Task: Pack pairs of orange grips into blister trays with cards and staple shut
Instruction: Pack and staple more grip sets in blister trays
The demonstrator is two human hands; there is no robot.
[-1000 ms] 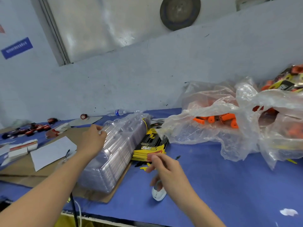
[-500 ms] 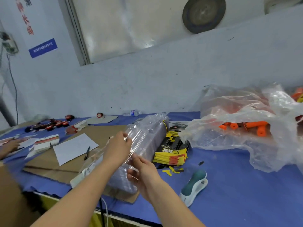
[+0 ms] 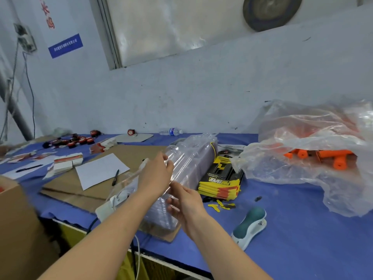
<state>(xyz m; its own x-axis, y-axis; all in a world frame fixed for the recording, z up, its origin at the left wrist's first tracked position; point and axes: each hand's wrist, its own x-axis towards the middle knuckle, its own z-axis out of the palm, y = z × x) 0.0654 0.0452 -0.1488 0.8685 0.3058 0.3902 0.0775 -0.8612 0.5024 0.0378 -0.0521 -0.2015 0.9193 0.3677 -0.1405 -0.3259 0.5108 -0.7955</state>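
Clear thin plastic blister trays [image 3: 191,158] seemed light, slippery and bendy, so the left hand [image 3: 156,174] and right hand [image 3: 186,203] pinched one rim with curled fingers.

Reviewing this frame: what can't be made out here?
Head view only.
- Orange grips: count unknown; the crumpled plastic bag covers most and runs off the right edge.
- Clear blister trays: transparent layers blend, so how many the left hand holds is unclear.
- Right hand: its own back hides whether the fingers grip a tray.
- Blue wall sign: print too small.
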